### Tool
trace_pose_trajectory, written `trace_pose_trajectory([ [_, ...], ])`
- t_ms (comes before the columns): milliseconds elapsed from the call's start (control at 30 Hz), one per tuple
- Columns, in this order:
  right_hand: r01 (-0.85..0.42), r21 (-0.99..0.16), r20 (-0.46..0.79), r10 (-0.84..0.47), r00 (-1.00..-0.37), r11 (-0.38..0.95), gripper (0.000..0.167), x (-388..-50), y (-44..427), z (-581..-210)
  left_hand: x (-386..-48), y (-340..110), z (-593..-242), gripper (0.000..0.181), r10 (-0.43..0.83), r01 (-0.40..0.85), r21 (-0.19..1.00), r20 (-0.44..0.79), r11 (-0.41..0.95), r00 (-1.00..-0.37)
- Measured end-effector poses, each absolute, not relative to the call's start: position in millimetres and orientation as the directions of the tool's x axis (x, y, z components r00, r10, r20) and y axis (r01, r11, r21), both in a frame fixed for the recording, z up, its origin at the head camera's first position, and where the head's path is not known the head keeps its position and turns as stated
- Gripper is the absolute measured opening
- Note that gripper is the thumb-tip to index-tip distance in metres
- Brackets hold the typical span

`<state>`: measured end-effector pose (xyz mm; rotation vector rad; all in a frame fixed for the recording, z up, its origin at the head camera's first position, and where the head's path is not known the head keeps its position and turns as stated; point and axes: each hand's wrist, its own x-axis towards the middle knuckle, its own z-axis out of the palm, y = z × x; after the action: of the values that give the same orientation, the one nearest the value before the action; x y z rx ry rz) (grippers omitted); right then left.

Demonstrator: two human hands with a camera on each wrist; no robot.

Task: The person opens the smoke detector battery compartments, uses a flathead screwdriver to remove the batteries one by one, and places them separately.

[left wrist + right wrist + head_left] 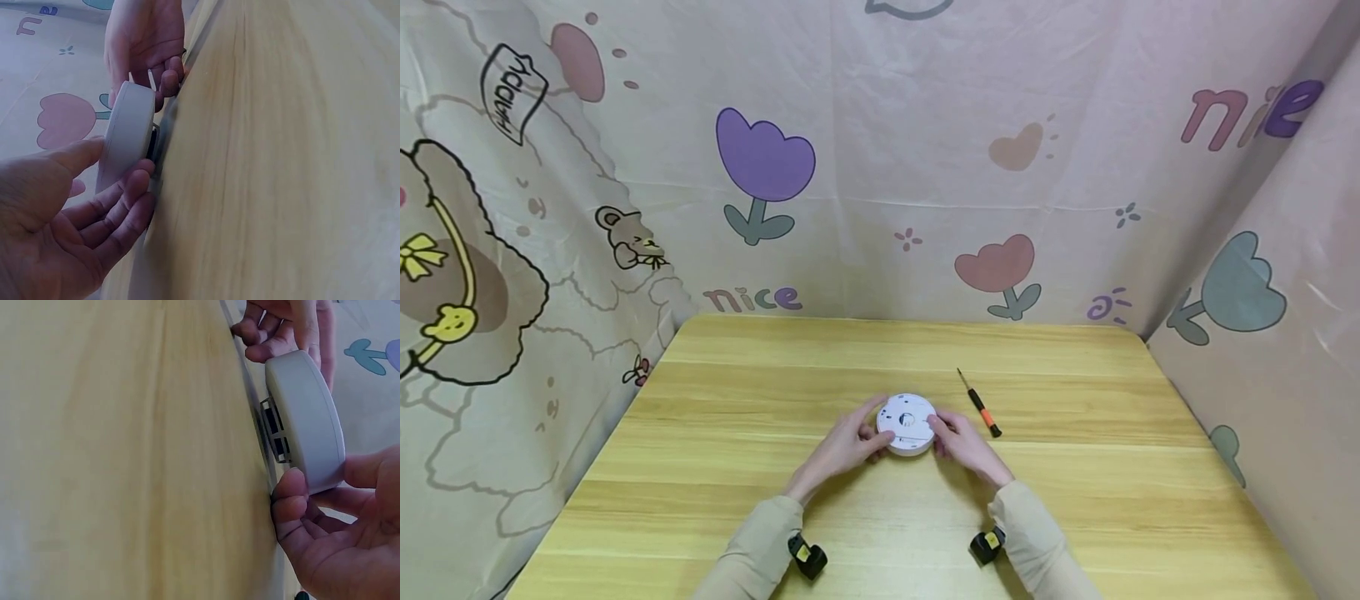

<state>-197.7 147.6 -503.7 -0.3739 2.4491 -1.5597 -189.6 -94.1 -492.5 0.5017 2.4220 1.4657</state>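
Note:
A round white smoke detector (907, 427) is held face down between both hands above the wooden table. Its flat back, with a small central hole and printed marks, faces up. My left hand (850, 440) grips its left rim, the thumb on top and fingers curled beneath. On the opposite rim, my right hand (964, 442) pinches it between thumb and fingers. Both wrist views show the pale side wall of the smoke detector (309, 419) and a slotted, dark vent (275, 432) on its underside. That vent sits close to the tabletop; whether it touches cannot be told.
A small screwdriver (979, 407) with a black and orange handle lies to the right of the smoke detector. The wooden table (715, 433) meets a printed cloth backdrop (880, 167) at its back. Black wrist cameras (807, 557) hang from both sleeves.

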Motion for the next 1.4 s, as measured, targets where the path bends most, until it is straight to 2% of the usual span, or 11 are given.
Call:
trace_pose_trajectory([
  [233,-0.091,-0.888,-0.05,-0.291,-0.955,0.451,0.033,-199.6,144.9,-502.1,-191.6,-94.1,-494.2,0.067,0.411,0.209,0.858,-0.003,0.469,-0.912],
  [400,-0.176,-0.863,0.072,-0.23,-0.97,0.473,0.045,-195.8,145.7,-500.9,-190.8,-93.2,-494.9,0.063,0.378,0.273,0.794,0.059,0.543,-0.924],
  [500,-0.252,-0.842,0.136,-0.265,-0.955,0.477,0.053,-194.1,148.1,-499.9,-189.4,-92.0,-494.9,0.064,0.355,0.272,0.777,0.068,0.567,-0.933],
  [667,-0.313,-0.804,0.144,-0.346,-0.927,0.506,0.061,-193.5,151.7,-499.3,-190.1,-90.0,-496.8,0.067,0.366,0.295,0.768,0.086,0.569,-0.927],
  [833,-0.255,-0.838,0.09,-0.34,-0.936,0.481,0.063,-194.2,151.2,-496.5,-193.7,-89.5,-497.7,0.068,0.409,0.319,0.784,0.091,0.533,-0.908],
  [1033,-0.171,-0.893,0.04,-0.306,-0.951,0.416,0.064,-194.0,148.9,-493.8,-196.6,-89.5,-495.4,0.07,0.416,0.286,0.819,0.065,0.497,-0.907],
  [1400,-0.162,-0.897,0.039,-0.291,-0.956,0.412,0.064,-194.0,148.8,-494.5,-197.6,-89.0,-495.2,0.072,0.405,0.269,0.803,0.038,0.531,-0.913],
])
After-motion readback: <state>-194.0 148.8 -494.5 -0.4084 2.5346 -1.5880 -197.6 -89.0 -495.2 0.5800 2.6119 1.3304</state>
